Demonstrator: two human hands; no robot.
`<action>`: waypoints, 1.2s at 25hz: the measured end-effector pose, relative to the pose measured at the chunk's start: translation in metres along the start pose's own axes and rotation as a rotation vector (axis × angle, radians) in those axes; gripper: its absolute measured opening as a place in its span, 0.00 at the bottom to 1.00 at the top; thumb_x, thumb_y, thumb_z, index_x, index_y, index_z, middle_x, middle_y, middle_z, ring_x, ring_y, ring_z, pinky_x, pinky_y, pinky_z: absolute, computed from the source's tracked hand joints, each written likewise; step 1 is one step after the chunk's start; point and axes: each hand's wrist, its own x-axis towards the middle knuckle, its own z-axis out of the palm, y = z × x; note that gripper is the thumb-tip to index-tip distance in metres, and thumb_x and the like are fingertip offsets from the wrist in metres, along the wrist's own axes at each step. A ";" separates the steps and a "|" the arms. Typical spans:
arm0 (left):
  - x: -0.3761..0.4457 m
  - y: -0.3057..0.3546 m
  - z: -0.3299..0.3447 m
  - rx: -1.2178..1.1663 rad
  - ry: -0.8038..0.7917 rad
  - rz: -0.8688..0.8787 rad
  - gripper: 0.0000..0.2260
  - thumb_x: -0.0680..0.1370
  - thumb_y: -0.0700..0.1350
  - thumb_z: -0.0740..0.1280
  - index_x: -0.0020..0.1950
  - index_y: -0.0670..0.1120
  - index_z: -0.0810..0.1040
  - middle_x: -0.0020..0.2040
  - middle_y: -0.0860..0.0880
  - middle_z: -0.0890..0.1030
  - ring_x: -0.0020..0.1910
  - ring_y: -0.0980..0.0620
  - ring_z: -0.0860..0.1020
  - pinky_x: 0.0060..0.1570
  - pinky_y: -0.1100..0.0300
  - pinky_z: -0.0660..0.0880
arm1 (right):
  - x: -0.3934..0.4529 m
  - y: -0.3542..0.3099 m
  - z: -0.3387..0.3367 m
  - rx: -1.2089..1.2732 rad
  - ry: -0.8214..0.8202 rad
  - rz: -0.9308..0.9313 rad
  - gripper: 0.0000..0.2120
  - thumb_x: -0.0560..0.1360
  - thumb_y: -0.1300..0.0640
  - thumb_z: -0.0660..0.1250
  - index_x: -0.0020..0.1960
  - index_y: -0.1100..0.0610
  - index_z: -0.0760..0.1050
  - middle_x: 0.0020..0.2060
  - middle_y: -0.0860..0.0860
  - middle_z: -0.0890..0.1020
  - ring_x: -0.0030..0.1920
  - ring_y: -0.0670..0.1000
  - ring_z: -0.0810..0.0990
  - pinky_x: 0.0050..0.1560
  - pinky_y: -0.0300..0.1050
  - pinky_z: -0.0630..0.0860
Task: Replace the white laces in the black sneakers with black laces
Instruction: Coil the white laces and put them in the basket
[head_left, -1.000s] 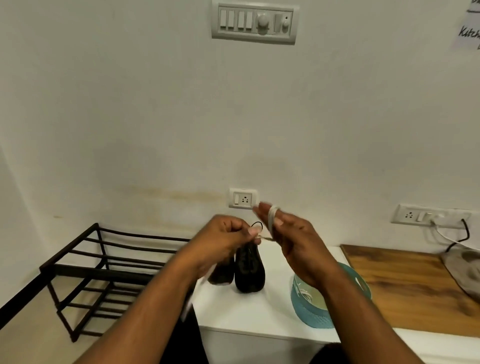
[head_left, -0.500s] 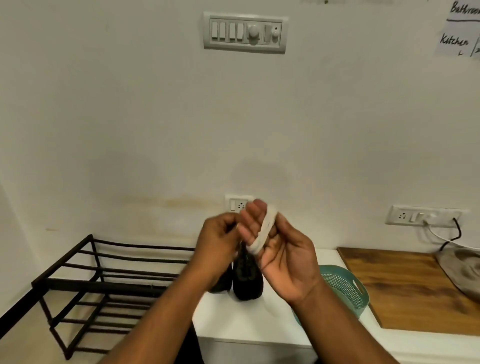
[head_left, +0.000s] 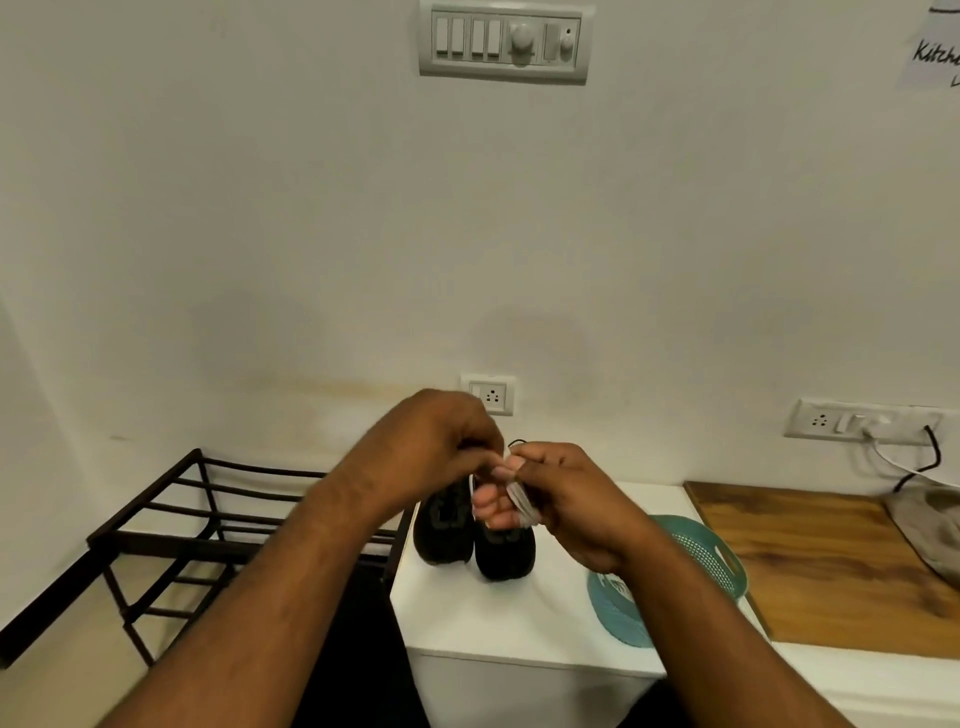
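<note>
- Head view: right hand has the white lace coiled round its fingers; left hand pinches its end, seemingly.
- Black sneakers stand on the white cabinet below.
- Wind snugly, tuck the end.

Teal basket, wooden board, black rack

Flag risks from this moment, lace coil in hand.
1. The white lace is coiled round the right hand's fingers; pulled off loosely, it may unravel.
2. Both hands work right above the sneakers, and the left hand hides the pinch point, so a dropped end could tangle there.
</note>
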 end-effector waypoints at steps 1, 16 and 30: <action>0.000 -0.002 0.004 -0.157 0.052 0.008 0.03 0.71 0.44 0.76 0.43 0.47 0.86 0.42 0.55 0.81 0.42 0.59 0.79 0.41 0.64 0.74 | -0.001 -0.005 -0.002 0.061 -0.048 0.051 0.09 0.78 0.62 0.62 0.43 0.61 0.80 0.36 0.60 0.82 0.35 0.55 0.83 0.38 0.44 0.80; 0.038 0.011 0.146 -1.121 0.195 -0.574 0.09 0.68 0.34 0.77 0.41 0.38 0.78 0.32 0.48 0.80 0.31 0.53 0.78 0.34 0.62 0.76 | 0.009 0.032 -0.113 0.159 0.123 0.274 0.06 0.71 0.64 0.68 0.41 0.67 0.81 0.32 0.60 0.79 0.27 0.50 0.79 0.26 0.38 0.78; 0.097 -0.009 0.326 -0.913 -0.044 -0.874 0.03 0.71 0.39 0.76 0.41 0.42 0.84 0.40 0.43 0.84 0.41 0.45 0.83 0.45 0.53 0.82 | 0.002 0.147 -0.231 -0.565 0.364 0.319 0.07 0.77 0.62 0.67 0.53 0.57 0.82 0.36 0.49 0.84 0.33 0.43 0.82 0.32 0.35 0.77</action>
